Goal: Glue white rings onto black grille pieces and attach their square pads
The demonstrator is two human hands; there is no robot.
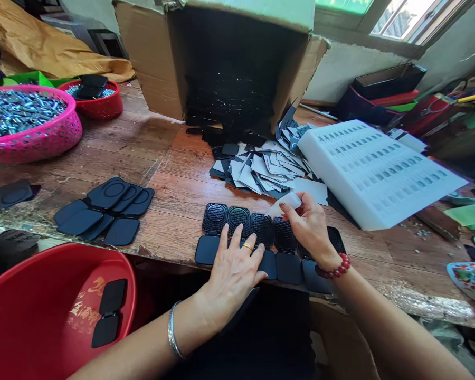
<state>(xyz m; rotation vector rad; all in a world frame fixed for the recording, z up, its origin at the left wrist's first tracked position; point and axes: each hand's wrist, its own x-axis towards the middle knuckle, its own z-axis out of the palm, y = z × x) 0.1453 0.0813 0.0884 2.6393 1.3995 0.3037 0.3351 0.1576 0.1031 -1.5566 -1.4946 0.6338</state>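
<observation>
Several black hinged cases [215, 216] lie unfolded side by side along the table's front edge, with gridded upper halves and smooth lower halves. My left hand [237, 264] rests palm down over the lower halves, fingers spread, a gold ring on one finger. Above the middle cases, my right hand [306, 221] pinches a small white translucent bottle [285, 203] between thumb and fingers, its narrow end pointing down to the left. The hand and wrist partly cover the cases on the right. A silver bangle is on the left wrist, a red bead bracelet on the right.
Behind are a cardboard box [150, 58], a pile of black and white pieces [261, 169] and a white slotted block [380, 169]. Stacked black cases [106, 211], a pink basket [43, 145] of metal parts and a red basket [106, 105] are left. A red tub [31, 316] stands below.
</observation>
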